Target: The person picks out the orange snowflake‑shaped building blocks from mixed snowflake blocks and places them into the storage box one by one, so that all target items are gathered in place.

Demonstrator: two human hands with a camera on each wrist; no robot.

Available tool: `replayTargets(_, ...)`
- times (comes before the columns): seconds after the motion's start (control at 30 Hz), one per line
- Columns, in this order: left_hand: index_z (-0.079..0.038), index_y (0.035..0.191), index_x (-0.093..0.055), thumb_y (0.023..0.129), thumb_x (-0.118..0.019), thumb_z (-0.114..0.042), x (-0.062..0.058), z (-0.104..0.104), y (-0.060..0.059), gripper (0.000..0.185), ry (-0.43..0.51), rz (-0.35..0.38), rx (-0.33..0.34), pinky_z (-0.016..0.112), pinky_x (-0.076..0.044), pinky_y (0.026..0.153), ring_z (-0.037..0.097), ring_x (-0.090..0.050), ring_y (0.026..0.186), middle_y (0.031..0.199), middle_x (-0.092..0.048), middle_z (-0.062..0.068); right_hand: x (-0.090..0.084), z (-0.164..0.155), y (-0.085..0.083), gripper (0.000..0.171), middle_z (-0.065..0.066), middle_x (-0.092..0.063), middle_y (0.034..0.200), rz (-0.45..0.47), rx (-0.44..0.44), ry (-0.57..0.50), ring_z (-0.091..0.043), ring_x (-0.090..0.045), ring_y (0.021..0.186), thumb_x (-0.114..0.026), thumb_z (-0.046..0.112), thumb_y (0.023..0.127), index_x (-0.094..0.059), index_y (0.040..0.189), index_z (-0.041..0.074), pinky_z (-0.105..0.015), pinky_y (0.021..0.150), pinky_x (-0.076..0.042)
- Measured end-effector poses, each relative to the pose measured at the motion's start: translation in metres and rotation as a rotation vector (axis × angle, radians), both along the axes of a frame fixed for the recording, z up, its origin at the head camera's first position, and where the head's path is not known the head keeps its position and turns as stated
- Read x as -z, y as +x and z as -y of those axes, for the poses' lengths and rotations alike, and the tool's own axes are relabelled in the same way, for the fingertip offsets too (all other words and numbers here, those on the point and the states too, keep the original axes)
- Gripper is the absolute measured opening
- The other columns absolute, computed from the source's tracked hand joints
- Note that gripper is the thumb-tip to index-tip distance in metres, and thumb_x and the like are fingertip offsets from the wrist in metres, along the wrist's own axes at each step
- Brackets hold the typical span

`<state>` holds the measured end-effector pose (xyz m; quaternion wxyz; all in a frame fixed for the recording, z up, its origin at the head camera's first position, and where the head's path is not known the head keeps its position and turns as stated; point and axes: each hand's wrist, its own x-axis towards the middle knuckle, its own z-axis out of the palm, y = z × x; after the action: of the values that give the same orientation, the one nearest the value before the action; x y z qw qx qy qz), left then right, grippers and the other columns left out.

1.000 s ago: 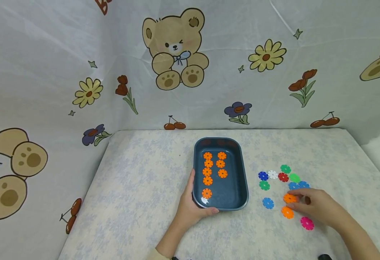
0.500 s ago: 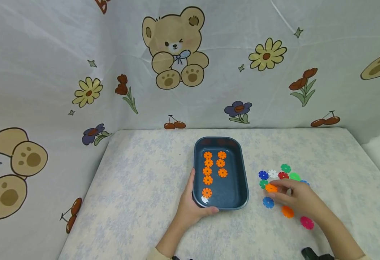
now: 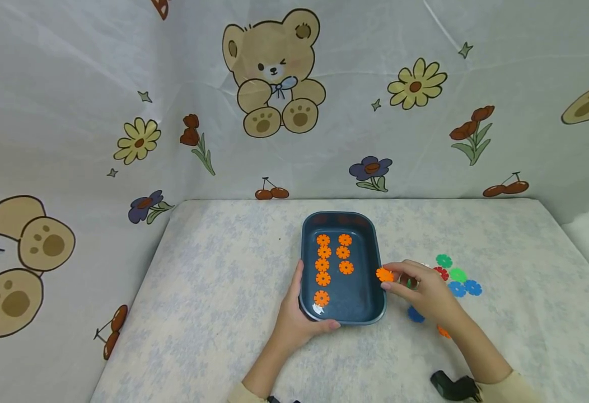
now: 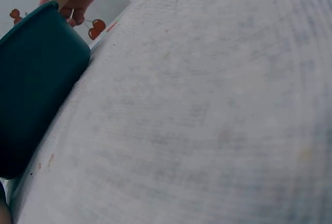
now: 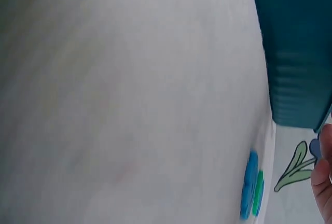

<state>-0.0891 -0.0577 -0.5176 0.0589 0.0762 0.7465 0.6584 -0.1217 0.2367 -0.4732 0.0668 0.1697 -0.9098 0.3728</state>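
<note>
1. The left hand [image 3: 294, 322] grips the near-left corner of the dark blue tray [image 3: 378, 296], steadying it.
2. Eight orange flower discs [image 3: 322, 264] lie inside.
3. The right hand [image 3: 422, 291] pinches another orange disc [image 3: 384, 274] at the tray's right rim; carrying it in looks underway, and release over bare floor seems next.

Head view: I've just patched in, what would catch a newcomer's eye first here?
The right hand pinches an orange flower disc at the right rim of the dark blue tray, which holds two rows of orange discs. The left hand grips the tray's near left corner.
</note>
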Motion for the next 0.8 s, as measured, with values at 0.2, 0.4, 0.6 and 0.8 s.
replayTargets(0.2,-0.041,0.158,-0.005,0.064,-0.095,-0.029,0.002,0.0,-0.001,0.13,-0.003,0.002,0.004,0.053,-0.029,0.118,0.015,-0.024,0.151,0.166,-0.019,-0.011,0.001,0.016,-0.005,0.03,0.012,-0.054,0.08,0.001,-0.037,-0.05,-0.003,-0.049,0.073,-0.083,0.022,0.08,-0.074,0.108,0.017,-0.02,0.062,-0.047)
replayTargets(0.4,-0.037,0.159,-0.005,0.065,-0.094,-0.031,0.0,0.0,0.0,0.13,-0.011,0.009,0.003,0.053,-0.03,0.118,0.015,-0.024,0.151,0.165,-0.018,-0.012,-0.003,0.031,-0.011,0.03,0.004,-0.046,0.077,0.017,-0.051,-0.005,-0.011,-0.044,0.074,-0.085,0.027,0.077,-0.076,0.105,0.019,-0.02,0.058,-0.038)
replayTargets(0.6,-0.04,0.158,-0.003,0.066,-0.093,-0.032,0.0,0.0,0.0,0.129,-0.02,0.006,0.018,0.053,-0.032,0.117,0.017,-0.026,0.15,0.166,-0.018,-0.009,-0.011,0.048,-0.015,0.033,0.01,-0.047,0.076,0.098,-0.031,0.177,-0.012,-0.037,0.079,-0.086,0.038,0.075,-0.078,0.104,0.023,-0.024,0.059,-0.032)
replayTargets(0.8,-0.039,0.159,-0.003,0.066,-0.094,-0.029,0.001,0.001,0.0,0.13,-0.009,0.013,0.015,0.053,-0.03,0.118,0.017,-0.025,0.151,0.166,-0.017,-0.01,-0.016,0.055,-0.021,0.033,0.012,-0.049,0.074,0.114,-0.058,0.321,-0.013,-0.035,0.074,-0.086,0.042,0.073,-0.079,0.1,0.023,-0.026,0.06,-0.03)
